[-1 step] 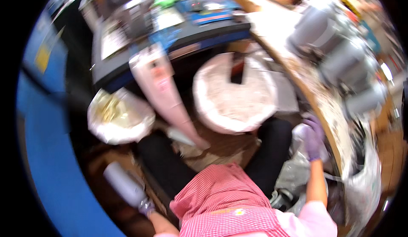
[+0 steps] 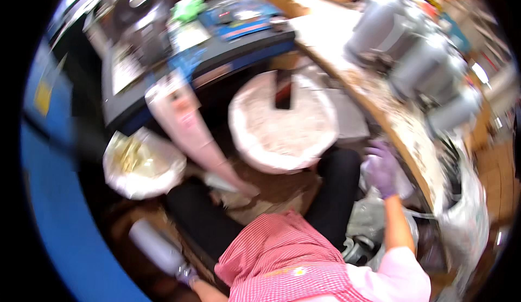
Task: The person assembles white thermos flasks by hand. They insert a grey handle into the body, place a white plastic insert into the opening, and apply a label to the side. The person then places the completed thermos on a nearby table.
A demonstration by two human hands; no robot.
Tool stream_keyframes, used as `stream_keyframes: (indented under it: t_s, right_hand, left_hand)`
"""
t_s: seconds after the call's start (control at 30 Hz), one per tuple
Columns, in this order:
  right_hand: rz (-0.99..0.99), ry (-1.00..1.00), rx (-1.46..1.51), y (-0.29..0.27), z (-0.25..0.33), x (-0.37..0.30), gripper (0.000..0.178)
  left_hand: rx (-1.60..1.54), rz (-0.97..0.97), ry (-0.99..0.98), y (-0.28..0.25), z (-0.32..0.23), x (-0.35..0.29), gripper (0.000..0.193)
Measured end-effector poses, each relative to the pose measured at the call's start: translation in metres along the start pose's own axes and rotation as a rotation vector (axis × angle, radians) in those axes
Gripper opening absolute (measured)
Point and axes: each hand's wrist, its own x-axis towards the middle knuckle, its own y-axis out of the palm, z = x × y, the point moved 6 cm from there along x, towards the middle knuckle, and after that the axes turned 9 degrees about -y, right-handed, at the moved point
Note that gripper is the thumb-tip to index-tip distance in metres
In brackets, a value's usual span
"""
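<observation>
While blur hides both hands' grips, two gloved hands: left hand [image 2: 187, 274] at one white bottle [image 2: 154, 246], right hand [image 2: 381, 167] near two open sacks [image 2: 282, 123]

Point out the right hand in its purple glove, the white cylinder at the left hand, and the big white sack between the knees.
right hand [image 2: 381, 167], head view, back of the purple glove.
white cylinder [image 2: 154, 246], head view, middle of its side.
white sack [image 2: 279, 123], head view, its pale contents.

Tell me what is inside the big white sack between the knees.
The big white sack is open and full of a pale, speckled, grainy fill. A dark flat rectangular object stands at its far edge. The fill covers whatever lies deeper, and motion blur hides finer detail.
</observation>
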Motion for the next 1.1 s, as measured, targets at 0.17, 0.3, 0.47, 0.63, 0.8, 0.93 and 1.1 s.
stream_keyframes:
  t_s: [0.17, 0.3, 0.47, 0.63, 0.8, 0.93, 1.1]
  right_hand:
    - [-0.001, -0.173, 0.576, 0.014, 0.089, 0.015, 0.014]
    - [0.435, 0.231, 1.321, 0.097, 0.132, -0.025, 0.038]
    - [0.469, 0.199, 1.571, 0.091, 0.155, -0.032, 0.061]
    - [0.343, -0.44, 1.013, 0.016, 0.118, -0.05, 0.06]
    - [0.009, -0.285, 0.909, -0.072, 0.079, 0.003, 0.053]
    - [-0.211, -0.487, 0.616, -0.101, 0.124, 0.016, 0.063]
    - [-0.212, -0.596, 0.729, -0.096, 0.141, -0.003, 0.046]
  left_hand:
    - [-0.872, -0.151, 0.311, -0.223, -0.174, 0.016, 0.024]
    - [-1.234, 0.089, 0.824, -0.377, -0.298, -0.066, 0.028]
    - [-1.262, 0.465, 1.474, -0.518, -0.37, -0.22, 0.034]
    - [-1.241, 0.7, 1.65, -0.559, -0.38, -0.305, 0.041]
    - [-1.378, 0.825, 1.474, -0.58, -0.376, -0.322, 0.049]
    - [-1.009, 1.107, 1.578, -0.57, -0.397, -0.351, 0.051]
    - [-0.726, 1.123, 1.735, -0.557, -0.398, -0.348, 0.044]
